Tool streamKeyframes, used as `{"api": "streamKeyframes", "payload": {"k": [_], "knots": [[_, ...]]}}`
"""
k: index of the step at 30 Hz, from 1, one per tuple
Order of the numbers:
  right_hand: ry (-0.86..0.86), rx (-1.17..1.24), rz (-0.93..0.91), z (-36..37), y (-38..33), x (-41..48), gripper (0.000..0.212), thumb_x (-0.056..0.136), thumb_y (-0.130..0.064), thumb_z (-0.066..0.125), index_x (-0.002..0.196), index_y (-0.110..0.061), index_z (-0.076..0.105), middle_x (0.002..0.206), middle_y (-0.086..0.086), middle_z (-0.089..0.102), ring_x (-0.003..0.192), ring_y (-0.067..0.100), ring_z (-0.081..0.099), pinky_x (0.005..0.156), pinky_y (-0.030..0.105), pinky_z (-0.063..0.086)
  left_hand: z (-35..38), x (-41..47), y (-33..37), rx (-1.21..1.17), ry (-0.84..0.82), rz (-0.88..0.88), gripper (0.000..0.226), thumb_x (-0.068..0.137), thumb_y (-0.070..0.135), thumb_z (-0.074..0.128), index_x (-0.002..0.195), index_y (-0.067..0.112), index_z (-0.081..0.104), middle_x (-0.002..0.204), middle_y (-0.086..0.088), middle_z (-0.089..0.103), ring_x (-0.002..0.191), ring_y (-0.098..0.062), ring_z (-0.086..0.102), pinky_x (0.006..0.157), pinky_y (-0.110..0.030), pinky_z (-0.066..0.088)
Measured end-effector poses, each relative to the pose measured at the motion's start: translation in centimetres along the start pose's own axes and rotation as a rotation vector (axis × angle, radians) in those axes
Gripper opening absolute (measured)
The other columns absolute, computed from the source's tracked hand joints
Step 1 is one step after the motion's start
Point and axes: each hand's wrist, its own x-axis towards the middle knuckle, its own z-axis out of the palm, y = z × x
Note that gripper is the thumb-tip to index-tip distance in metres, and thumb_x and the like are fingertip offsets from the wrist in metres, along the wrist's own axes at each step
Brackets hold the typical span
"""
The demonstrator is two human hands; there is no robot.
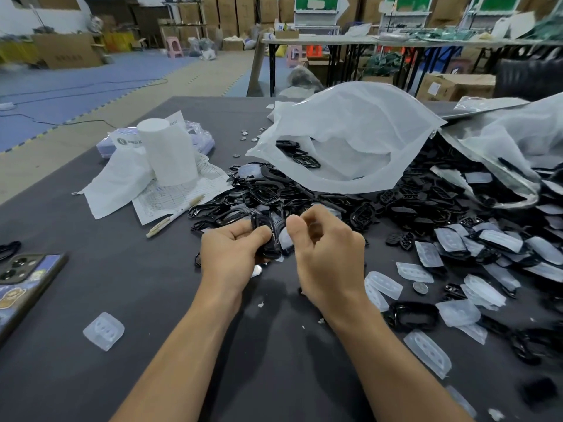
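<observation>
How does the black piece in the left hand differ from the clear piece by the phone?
The black piece is opaque and glossy; the clear piece is milky, translucent. The left hand grips the black piece; the clear piece lies untouched on the table. Both look like plastic.

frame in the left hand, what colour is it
Black and glossy: the frame shows best in head view, in the left hand.
</observation>
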Motion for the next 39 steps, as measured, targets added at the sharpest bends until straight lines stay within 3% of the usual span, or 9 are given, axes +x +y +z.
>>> {"api": "streamKeyframes", "payload": {"k": [2,7,9,12,19,23,32,36,39], "knots": [[0.041,0.047,-0.003,0.0,0.2,0.3,0.021,0.092,-0.034,0.068,0.075,-0.028,0.056,0.06,-0.017,0.061,0.064,0.002,0.059,0.064,0.008,0.038,0.1,0.0,0.0,-0.001,-0.013,-0.002,0.019,0.088,0.004,0.075,0.075,0.015,0.082,0.071,-0.006,0.077,0.062,-0.014,0.068,0.06,-0.028,0.059],[-0.035,0.296,0.229,-0.2,0.8,1.0,0.03,0.082,-0.008,0.073,0.097,-0.033,0.065,0.064,-0.009,0.071,0.054,0.009,0.059,0.063,0.019,0.049,0.0,-0.1,0.0,0.004,-0.014,-0.017,0.019,0.088,0.002,0.075,0.076,0.014,0.083,0.074,-0.008,0.078,0.062,-0.013,0.071,0.056,-0.025,0.057],[-0.083,0.467,0.353,-0.5,0.9,1.4,0.026,0.079,-0.001,0.074,0.085,-0.026,0.073,0.061,-0.001,0.068,0.053,0.014,0.055,0.052,0.027,0.047,0.1,-0.1,0.1,-0.012,-0.012,-0.014,0.025,0.088,-0.001,0.074,0.073,0.015,0.083,0.072,-0.006,0.078,0.059,-0.011,0.071,0.053,-0.022,0.055],[-0.155,0.645,0.466,-0.8,0.8,1.8,0.027,0.076,0.009,0.069,0.068,-0.015,0.075,0.063,0.004,0.066,0.054,0.014,0.048,0.045,0.02,0.04,0.2,-0.3,0.3,-0.016,-0.02,-0.015,0.028,0.089,-0.003,0.073,0.069,0.016,0.082,0.069,-0.002,0.077,0.056,-0.009,0.069,0.05,-0.02,0.054],[-0.239,0.787,0.635,-1.0,0.7,2.2,0.019,0.087,0.007,0.062,0.078,-0.008,0.068,0.078,0.014,0.07,0.059,0.015,0.063,0.051,0.019,0.045,0.3,-0.3,0.1,-0.01,-0.039,-0.031,0.011,0.09,-0.001,0.072,0.09,0.005,0.082,0.078,-0.009,0.079,0.064,-0.015,0.071,0.057,-0.028,0.06],[-0.245,0.806,0.638,-0.8,0.6,2.0,0.021,0.082,0.008,0.072,0.078,-0.011,0.065,0.073,0.013,0.07,0.056,0.014,0.065,0.048,0.018,0.047,0.3,-0.2,-0.1,0.017,-0.051,-0.028,0.012,0.089,0.001,0.073,0.085,0.008,0.082,0.08,-0.011,0.08,0.069,-0.021,0.071,0.068,-0.038,0.062],[-0.268,0.897,0.701,-0.8,0.3,1.9,0.03,0.085,0.018,0.064,0.1,-0.008,0.068,0.072,0.014,0.073,0.057,0.019,0.07,0.055,0.022,0.057,0.2,-0.4,0.0,0.06,-0.049,0.004,0.024,0.09,0.004,0.073,0.077,0.021,0.083,0.076,-0.006,0.08,0.066,-0.016,0.073,0.062,-0.032,0.061],[-0.288,0.697,0.578,-0.9,0.2,1.9,0.025,0.079,0.008,0.068,0.079,-0.013,0.082,0.077,0.008,0.076,0.058,0.014,0.06,0.058,0.021,0.047,0.5,-0.6,-0.1,0.076,-0.063,0.015,0.03,0.089,0.005,0.072,0.078,0.03,0.083,0.074,-0.002,0.079,0.066,-0.012,0.075,0.057,-0.026,0.059],[-0.249,0.684,0.556,-0.8,0.4,2.0,0.017,0.078,0.004,0.075,0.073,-0.011,0.081,0.077,0.008,0.074,0.067,0.014,0.061,0.066,0.025,0.052,0.9,-0.5,-0.2,0.068,-0.048,0.002,0.034,0.086,0.006,0.073,0.087,0.038,0.082,0.078,-0.004,0.08,0.075,-0.022,0.079,0.065,-0.036,0.064]]}}
